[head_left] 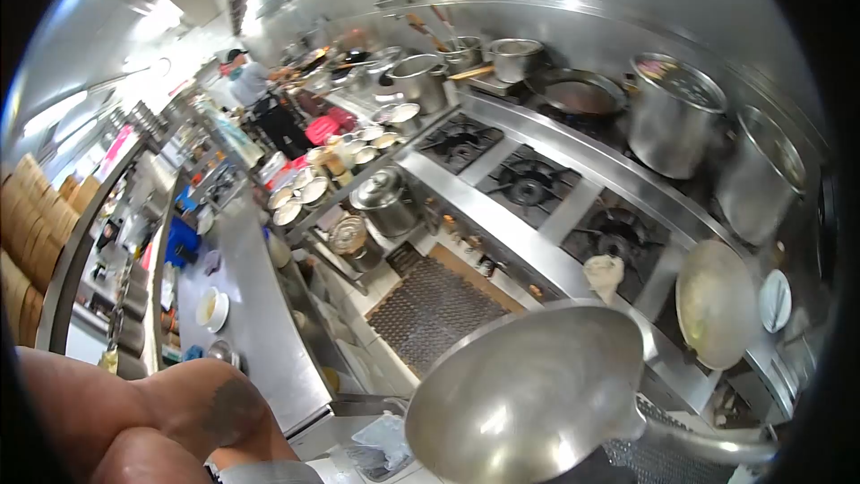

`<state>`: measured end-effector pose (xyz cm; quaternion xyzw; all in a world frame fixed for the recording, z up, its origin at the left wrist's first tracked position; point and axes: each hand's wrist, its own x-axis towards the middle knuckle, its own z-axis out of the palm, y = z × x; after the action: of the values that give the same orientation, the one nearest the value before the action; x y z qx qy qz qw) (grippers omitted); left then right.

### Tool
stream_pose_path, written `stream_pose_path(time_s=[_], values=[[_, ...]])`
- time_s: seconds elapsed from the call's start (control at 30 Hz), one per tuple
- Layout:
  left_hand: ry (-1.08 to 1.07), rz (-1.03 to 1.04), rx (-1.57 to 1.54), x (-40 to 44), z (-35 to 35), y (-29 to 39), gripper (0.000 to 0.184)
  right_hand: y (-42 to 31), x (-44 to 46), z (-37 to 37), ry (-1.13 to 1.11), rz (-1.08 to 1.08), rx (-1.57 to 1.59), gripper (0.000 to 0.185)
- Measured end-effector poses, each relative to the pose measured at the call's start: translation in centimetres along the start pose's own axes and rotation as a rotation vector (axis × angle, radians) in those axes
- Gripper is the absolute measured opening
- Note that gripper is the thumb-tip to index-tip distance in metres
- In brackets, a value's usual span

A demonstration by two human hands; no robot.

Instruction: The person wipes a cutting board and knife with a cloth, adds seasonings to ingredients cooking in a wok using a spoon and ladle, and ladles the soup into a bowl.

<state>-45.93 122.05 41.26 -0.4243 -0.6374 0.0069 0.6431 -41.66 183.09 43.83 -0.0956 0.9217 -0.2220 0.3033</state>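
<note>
A large steel wok (528, 385) is close in front of me at the bottom, tilted so its shiny inside faces me. Its tubular handle (708, 444) points right, and no fingers show on the visible part. A bare bent arm (179, 403) enters at the lower left, its hand out of sight. Neither my left hand nor my right hand can be seen, so what holds the wok is hidden. Beyond the wok's rim, a pale cloth (605, 276) lies by the burners. Another wok (715, 305), its inside pale and wet-looking, rests on the range to the right.
Bare gas burners (528, 184) line the range (493, 206). Behind them stand a tall stockpot (676, 125) and a dark pan (575, 94). A steel counter (255, 305) carries a white bowl (212, 309). A perforated mat (439, 309) covers the floor. A co-worker (255, 94) stands far back.
</note>
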Motion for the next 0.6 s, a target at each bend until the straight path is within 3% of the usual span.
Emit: stream_pose_path(time_s=[0.3, 0.6], values=[[-0.033, -0.043, 0.086, -2.7, -4.7, -1.6, 0.03, -5.4, 5.6, 0.9, 0.041, -0.01, -0.179, 0.048], [-0.007, -0.065, 0.066, -4.5, -3.9, -2.6, 0.03, -7.3, 7.7, 2.9, 0.097, 0.036, -0.2, 0.047]])
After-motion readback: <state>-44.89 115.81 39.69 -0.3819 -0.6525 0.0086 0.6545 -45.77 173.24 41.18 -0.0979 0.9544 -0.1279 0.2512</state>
